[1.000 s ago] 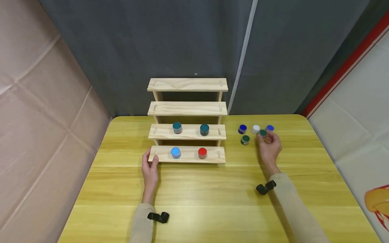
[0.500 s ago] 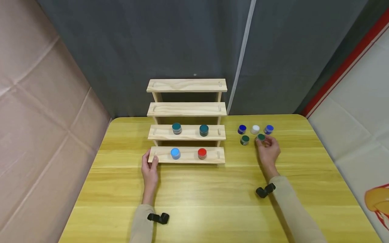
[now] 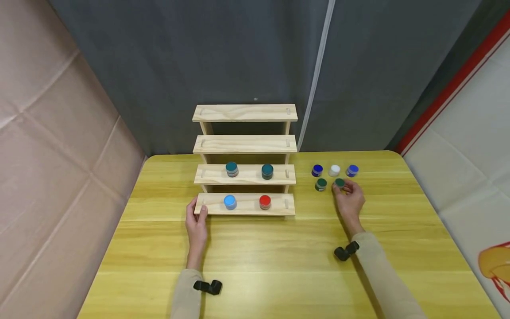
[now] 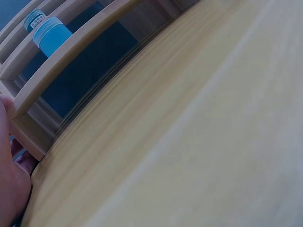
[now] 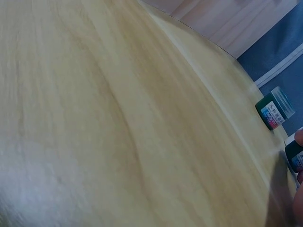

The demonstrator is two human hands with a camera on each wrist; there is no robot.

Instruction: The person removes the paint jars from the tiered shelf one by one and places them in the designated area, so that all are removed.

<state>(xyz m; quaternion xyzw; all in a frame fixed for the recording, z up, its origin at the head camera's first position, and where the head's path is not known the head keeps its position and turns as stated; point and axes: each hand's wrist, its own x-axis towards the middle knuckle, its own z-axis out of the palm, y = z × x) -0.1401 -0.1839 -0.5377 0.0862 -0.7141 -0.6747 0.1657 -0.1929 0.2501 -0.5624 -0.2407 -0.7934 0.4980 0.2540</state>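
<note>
Dark grey curtain (image 3: 187,57) backs a wooden bench (image 3: 271,257) and its four-step rack (image 3: 245,144)

Seen from the head camera, a person's left hand (image 3: 197,225) grips the left end of the rack's lowest step (image 3: 247,209), thumb on top, while the right hand (image 3: 349,199) pinches a green jar (image 3: 339,183) over the bench's right half. Whether that jar touches the bench cannot be told. Just to its left stands a second green jar (image 3: 320,184); behind the pair, in a row, are a dark-blue jar (image 3: 317,170), a white jar (image 3: 334,170) and a violet-blue jar (image 3: 352,171). On the lowest step sit a light-blue jar (image 3: 230,202) and, to its right, a red jar (image 3: 265,202); one step up are two teal jars (image 3: 267,171). Beige sleeves (image 3: 186,292) cover the forearms.

From the left wrist, the light-blue jar stands clear-lidded near the gripped end, with a labelled teal jar beyond it; the left hand shows at the left edge against the rack, partly out of sight.

From the right wrist, the second green jar, clear-lidded and labelled, stands upright on the bench. At the right edge, fingertips (image 5: 299,137) hold the other green jar, partly cut off from sight.
</note>
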